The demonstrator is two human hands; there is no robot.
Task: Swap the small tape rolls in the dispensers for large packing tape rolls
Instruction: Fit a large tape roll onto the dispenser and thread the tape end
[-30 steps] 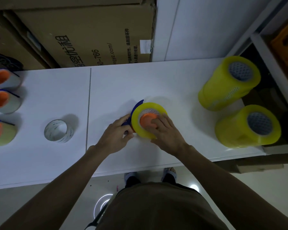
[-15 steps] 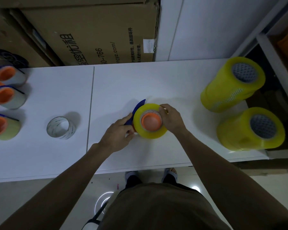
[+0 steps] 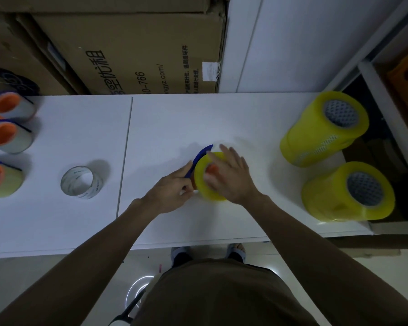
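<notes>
A large yellow packing tape roll (image 3: 206, 182) sits on a blue plastic dispenser with an orange hub (image 3: 201, 158) mid-way along the white tabletop (image 3: 151, 128). The right hand (image 3: 229, 175), fingers straight, lies flat on the roll's top. Just left of the roll, the left hand (image 3: 172, 191) pinches the dispenser's blue arm.

Dim light, soft shadows, blurred right hand (image 3: 231, 177) (moving), wide-angle bending at edges
</notes>
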